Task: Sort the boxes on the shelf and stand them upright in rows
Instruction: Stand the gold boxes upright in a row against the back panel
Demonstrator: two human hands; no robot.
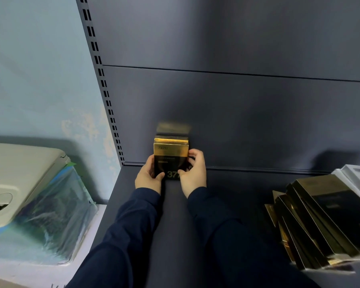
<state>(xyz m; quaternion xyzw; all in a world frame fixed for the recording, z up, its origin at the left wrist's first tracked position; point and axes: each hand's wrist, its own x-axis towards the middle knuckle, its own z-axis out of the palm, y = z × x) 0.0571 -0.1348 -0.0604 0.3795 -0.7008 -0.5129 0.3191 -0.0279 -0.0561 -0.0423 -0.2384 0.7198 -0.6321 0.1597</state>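
Squaring up a row on the shelf (227, 204)

The left hand (148, 178) and right hand (194, 174) clasp the upright boxes (170, 157) from either side, fingers (192, 155) curled round them. Best press evenly, bases flat. Between the fingers: perhaps four boxes; well right of them, a slumped pile (320, 221) of roughly seven.

A: What sort of place is shown?
B: A shop or stockroom; the unit is metal store shelving, with a slotted post (104, 84) and dark back panels (237, 100)
A: Other evidence?
B: Many identical gold-and-black boxes (320, 215) piled on the shelf (227, 204), as stock
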